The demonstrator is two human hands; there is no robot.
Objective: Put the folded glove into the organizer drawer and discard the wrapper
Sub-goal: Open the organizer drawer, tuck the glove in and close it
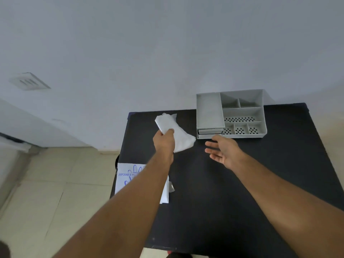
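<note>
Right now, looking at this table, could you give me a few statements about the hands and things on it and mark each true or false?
1. The left hand holds the folded glove. True.
2. The right hand grips the organizer. False: it is open, just in front of it, holding nothing.
3. The organizer drawer is pulled wide open. False: it looks about shut.
4. The wrapper lies at the table edge, partly under the left forearm. True.

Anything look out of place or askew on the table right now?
One thing: the wrapper lies at the left edge of the table, partly overhanging it, so it might slip off. The organizer sits square, and the left hand holds the folded glove.
</note>
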